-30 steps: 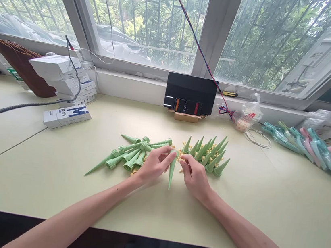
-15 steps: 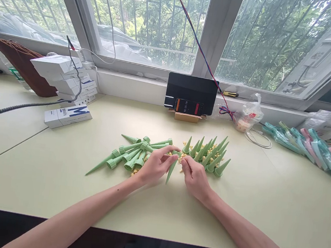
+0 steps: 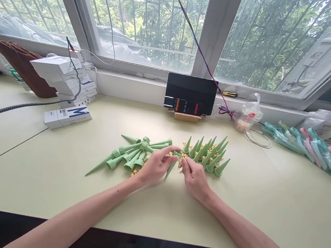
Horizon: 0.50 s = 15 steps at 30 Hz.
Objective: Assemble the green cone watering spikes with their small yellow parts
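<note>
My left hand (image 3: 157, 164) is closed on a green plastic plant watering spike (image 3: 171, 169), its pointed end slanting down toward me. Close beside it on the right, my right hand (image 3: 195, 178) pinches at a small yellow piece (image 3: 180, 161), mostly hidden by the fingers. A loose heap of green spikes (image 3: 132, 154) with ribbed caps lies left of my left hand. Beyond my right hand, several green spikes (image 3: 210, 154) stand point-up in rows, with small yellow pieces (image 3: 208, 147) among them. More yellow pieces (image 3: 134, 172) show partly under the left heap.
A phone (image 3: 188, 107) leans on a small cardboard stand (image 3: 186, 118) before a black panel (image 3: 173, 88). White boxes (image 3: 68, 116) and a black coiled cable (image 3: 17, 110) are at left. A tied plastic bag (image 3: 247, 116) and bagged coloured items (image 3: 311, 149) lie at right.
The spike in my left hand has tilted slightly, its tip shifting a little left and up. Both hands stay nearly in place.
</note>
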### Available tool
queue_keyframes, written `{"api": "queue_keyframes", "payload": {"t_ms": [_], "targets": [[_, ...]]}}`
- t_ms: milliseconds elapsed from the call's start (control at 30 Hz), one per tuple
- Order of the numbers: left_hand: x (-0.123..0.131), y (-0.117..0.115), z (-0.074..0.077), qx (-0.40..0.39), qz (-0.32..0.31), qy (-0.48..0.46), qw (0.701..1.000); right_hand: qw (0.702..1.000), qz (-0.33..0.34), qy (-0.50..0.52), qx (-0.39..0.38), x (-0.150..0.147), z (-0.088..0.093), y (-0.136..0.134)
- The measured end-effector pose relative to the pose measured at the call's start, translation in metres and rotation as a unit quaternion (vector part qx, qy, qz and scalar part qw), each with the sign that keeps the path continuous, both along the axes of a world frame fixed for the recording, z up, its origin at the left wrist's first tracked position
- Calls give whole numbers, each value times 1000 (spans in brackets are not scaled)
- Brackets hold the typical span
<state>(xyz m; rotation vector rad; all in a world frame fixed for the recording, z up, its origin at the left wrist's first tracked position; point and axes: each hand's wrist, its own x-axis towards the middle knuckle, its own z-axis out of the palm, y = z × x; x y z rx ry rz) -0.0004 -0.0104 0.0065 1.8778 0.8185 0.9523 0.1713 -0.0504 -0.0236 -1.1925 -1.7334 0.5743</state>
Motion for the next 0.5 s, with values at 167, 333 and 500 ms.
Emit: {"api": "queue_keyframes", "payload": {"t_ms": [167, 333, 500], "targets": [[2, -2, -1, 10, 15, -2, 1000, 1000, 0, 15, -10, -2, 2, -1], [3, -1, -3, 19, 46, 4, 999, 999, -4, 36, -25, -3, 3, 0], [2, -1, -2, 41, 45, 17, 998, 998, -18, 55, -18, -3, 4, -1]]}}
